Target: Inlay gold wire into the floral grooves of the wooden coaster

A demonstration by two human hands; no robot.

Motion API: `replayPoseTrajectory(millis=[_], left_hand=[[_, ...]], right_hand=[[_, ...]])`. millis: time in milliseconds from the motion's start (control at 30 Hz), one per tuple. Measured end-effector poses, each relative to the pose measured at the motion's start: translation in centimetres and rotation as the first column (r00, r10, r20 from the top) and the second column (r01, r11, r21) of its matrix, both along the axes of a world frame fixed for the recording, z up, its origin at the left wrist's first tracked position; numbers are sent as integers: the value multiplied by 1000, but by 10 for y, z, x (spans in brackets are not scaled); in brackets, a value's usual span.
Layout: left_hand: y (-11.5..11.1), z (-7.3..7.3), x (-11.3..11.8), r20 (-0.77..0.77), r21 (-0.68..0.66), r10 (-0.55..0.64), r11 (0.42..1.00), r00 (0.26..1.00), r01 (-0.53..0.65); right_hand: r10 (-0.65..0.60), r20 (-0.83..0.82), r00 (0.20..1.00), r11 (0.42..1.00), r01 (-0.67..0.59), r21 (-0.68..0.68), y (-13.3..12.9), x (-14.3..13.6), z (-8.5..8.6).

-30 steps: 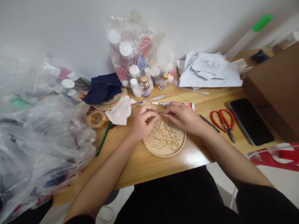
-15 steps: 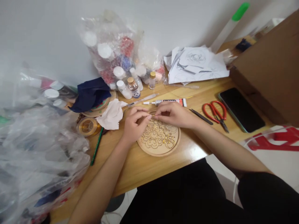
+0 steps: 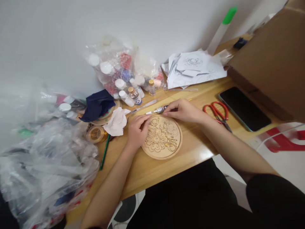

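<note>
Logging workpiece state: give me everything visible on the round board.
The round board looks like pale wood, has a rim and lies flat on the table. Gold-coloured outlines form a large flower left of centre and a smaller motif lower right; the upper-right flower shows only thin grey lines. The left hand covers its upper-left edge; the right hand is by the upper-right rim, contact unclear.

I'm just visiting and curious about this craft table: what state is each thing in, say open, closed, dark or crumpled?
Left hand: at the disc's edge, grip unclear
Right hand: fingers bent, grip unclear
Wooden disc: flat, gold pattern partly covering it
Pliers: handles spread
Phone: screen dark
Brown-topped bottle: closed, upright
Gold-topped bottle: closed, upright
White tissue: crumpled
Blue cloth: bunched
</note>
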State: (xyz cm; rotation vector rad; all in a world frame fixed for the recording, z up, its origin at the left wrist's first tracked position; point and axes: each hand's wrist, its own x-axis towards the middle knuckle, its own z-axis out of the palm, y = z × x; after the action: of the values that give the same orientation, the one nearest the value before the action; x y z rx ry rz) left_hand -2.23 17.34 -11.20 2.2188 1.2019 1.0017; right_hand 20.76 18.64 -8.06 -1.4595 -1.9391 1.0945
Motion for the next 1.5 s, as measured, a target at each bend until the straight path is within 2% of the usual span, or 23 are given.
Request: replayPoseTrajectory(millis=[100,233,400,600,733,867,1000,1133,1300,1367,1500], left_hand=[[-5,9,-3,-79,24,52,998,996,-50],[-21,28,-13,-207,30,123,992,970,-119],[-37,41,-13,-274,-29,87,995,958,-98],[-21,30,7,-131,-119,-98,989,987,83],[-10,16,9,-36,-131,-193,974,981,187],[-9,6,8,43,-125,-199,971,979,203],[-9,3,5,92,-139,-206,966,974,218],[-8,3,1,128,-150,-233,956,964,251],[-8,1,1,132,-150,-260,949,956,279],[-9,1,1,129,-146,-264,948,956,281],[-11,1,2,114,-138,-270,949,956,284]], right_hand=[[-2,62,998,999,-2,51,0,2,2],[27,143,989,992,-44,119,1,8,1],[115,218,969,971,-156,179,-6,7,8],[232,318,920,925,-309,220,-21,-12,15],[211,369,905,922,-309,232,-25,-20,10],[221,358,907,930,-307,204,-24,-23,9],[251,269,930,942,-298,154,-21,-21,12],[218,14,976,972,-218,82,-19,-17,9],[253,-180,951,958,-271,-88,-18,-12,4],[257,-194,947,951,-284,-122,-17,-11,3],[273,-108,956,947,-286,-145,-18,-12,6]])
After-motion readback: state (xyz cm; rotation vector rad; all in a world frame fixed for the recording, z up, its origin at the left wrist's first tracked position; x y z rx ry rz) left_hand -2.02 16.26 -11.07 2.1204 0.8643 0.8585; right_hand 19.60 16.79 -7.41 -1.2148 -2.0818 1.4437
